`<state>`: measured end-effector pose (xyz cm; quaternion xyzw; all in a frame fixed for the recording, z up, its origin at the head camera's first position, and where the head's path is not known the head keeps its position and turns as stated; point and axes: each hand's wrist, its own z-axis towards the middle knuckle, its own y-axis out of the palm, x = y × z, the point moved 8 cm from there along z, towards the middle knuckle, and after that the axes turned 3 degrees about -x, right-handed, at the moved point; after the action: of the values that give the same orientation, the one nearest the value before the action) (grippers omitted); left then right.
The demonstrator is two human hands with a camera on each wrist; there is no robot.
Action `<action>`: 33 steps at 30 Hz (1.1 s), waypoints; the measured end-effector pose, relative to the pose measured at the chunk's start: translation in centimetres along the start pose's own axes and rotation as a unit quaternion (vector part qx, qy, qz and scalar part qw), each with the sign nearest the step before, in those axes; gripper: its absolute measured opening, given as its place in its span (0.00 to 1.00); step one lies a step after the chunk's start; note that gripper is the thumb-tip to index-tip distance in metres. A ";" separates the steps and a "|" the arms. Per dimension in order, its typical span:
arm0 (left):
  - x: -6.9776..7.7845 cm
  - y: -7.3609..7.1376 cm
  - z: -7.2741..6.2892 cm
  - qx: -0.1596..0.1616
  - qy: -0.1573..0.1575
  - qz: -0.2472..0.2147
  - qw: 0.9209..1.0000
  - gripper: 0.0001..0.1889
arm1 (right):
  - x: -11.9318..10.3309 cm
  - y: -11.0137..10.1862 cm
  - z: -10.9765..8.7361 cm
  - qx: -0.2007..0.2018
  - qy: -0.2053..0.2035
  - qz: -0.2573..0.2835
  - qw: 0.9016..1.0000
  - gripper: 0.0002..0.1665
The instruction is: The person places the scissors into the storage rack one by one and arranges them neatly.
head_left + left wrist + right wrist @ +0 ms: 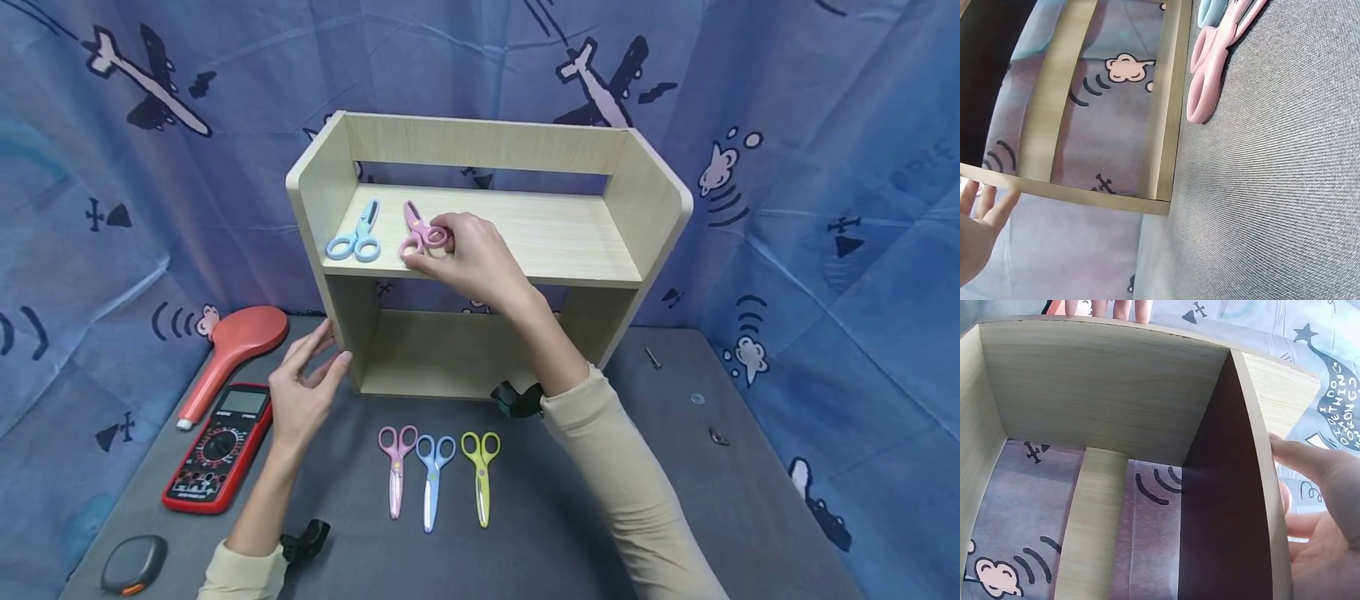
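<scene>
My right hand is over the upper board of a pale wooden shelf, its thumb and fingers holding pink scissors by the handle loops. These scissors lie blades away, to the right of light blue scissors on the same board. In the right wrist view, the right thumb is at the board's front edge and the scissors are out of sight. My left hand rests its extended fingertips against the shelf's left side panel; the left wrist view shows the fingers at that panel's edge.
In front of the shelf lie pink scissors, blue scissors and yellow scissors. On the left are a red paddle-shaped object, a red multimeter and a grey tape measure. Small metal parts, including a screw, lie right.
</scene>
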<state>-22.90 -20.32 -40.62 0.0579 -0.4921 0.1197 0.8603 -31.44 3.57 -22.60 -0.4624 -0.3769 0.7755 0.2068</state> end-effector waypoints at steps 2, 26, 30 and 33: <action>0.0 -0.1 0.0 0.001 0.000 0.001 1.000 0.30 | 0.0 0.0 0.0 0.001 0.001 0.004 1.000 0.35; 0.1 0.0 0.0 -0.001 0.002 -0.004 1.000 0.31 | -0.8 0.7 0.2 0.015 -0.003 -0.044 0.999 0.31; 0.1 0.0 0.0 -0.001 0.002 -0.002 1.000 0.31 | -0.7 0.6 0.0 0.016 -0.004 -0.034 0.999 0.33; 0.0 0.0 0.0 -0.001 0.002 -0.001 1.000 0.31 | -0.6 0.3 -0.4 0.022 -0.005 -0.025 0.999 0.35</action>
<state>-22.91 -20.30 -40.59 0.0574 -0.4907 0.1183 0.8613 -30.75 3.11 -22.64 -0.4447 -0.3724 0.7803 0.2341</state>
